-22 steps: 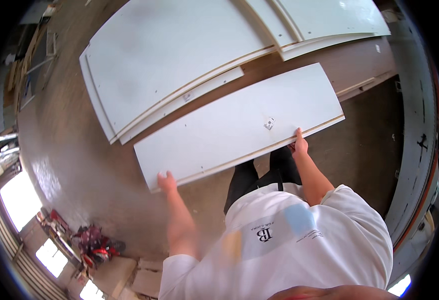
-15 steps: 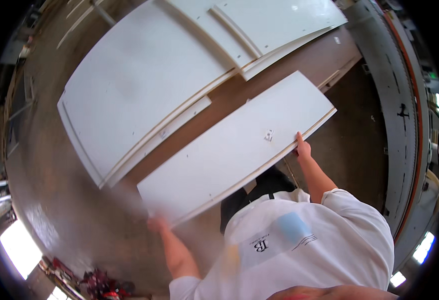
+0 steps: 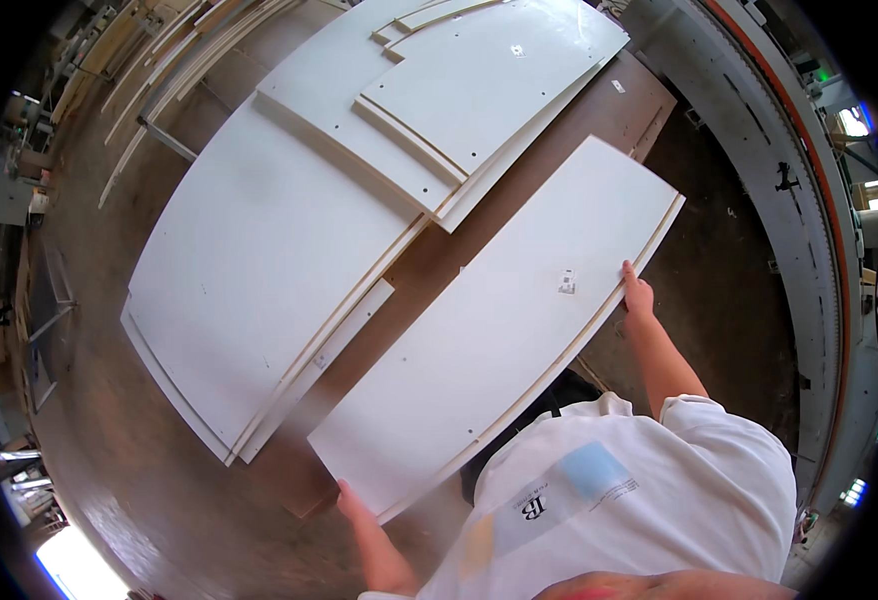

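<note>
A long white panel (image 3: 519, 310) with a small paper label lies slantwise in front of me, its far end up to the right. My left hand (image 3: 354, 503) grips its short left end, the thumb at the edge and the other fingers hidden beneath. Along the long near edge, towards the right, my right hand (image 3: 639, 297) is closed round the board with the thumb on top. A band of pale raw edge shows on that side. Whether the panel rests on the brown board (image 3: 479, 215) below it or is held just above, I cannot tell.
Beyond the panel lies a stack of large white panels (image 3: 269, 250), with smaller white boards (image 3: 479, 80) on top. A long grey machine bed (image 3: 759, 150) with an orange-red strip curves along the right. Long thin strips (image 3: 174, 75) lie on a rack at the far left.
The view has shifted and turned a little. Held in both hands, the white panel is now tilted more steeply, with its left end nearer me. Both hands keep their grip.
</note>
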{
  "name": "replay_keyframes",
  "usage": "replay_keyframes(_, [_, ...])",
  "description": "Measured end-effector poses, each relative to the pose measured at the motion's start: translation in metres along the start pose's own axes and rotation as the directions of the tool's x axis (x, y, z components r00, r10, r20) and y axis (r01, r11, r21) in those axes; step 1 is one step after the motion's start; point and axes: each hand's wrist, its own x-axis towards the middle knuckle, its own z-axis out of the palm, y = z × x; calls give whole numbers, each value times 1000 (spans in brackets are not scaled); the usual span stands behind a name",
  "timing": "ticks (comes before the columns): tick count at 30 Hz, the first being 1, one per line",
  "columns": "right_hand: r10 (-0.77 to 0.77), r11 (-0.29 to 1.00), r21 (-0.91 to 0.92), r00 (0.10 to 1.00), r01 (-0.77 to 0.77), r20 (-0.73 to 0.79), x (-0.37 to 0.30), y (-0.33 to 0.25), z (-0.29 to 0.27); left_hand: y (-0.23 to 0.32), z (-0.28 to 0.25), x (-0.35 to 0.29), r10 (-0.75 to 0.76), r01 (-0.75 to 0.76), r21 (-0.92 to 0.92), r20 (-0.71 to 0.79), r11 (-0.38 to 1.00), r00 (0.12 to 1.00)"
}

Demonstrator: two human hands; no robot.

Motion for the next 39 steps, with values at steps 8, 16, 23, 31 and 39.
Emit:
replay_keyframes(8, [91, 843, 489, 954, -226, 285, 84, -138, 70, 121, 143, -73, 176, -130, -406, 77, 905, 981])
replay_keyframes(16, [34, 845, 428, 831, -320, 555, 151, -191, 200, 214, 341, -104, 254, -176, -398, 151, 901, 955])
replay_keyframes(23, [-38, 962, 208, 672, -175, 740, 95, -153, 180, 278, 485, -33, 295, -105, -489, 329, 866, 897])
replay_keyframes(31, [221, 949, -306, 538, 73, 813, 96, 32, 63, 271, 474, -38, 607, -750, 250, 458, 612, 649])
replay_keyframes(39, [383, 823, -554, 598, 124, 704, 27, 62, -9, 176, 377, 5, 493, -607, 761, 447, 231, 747])
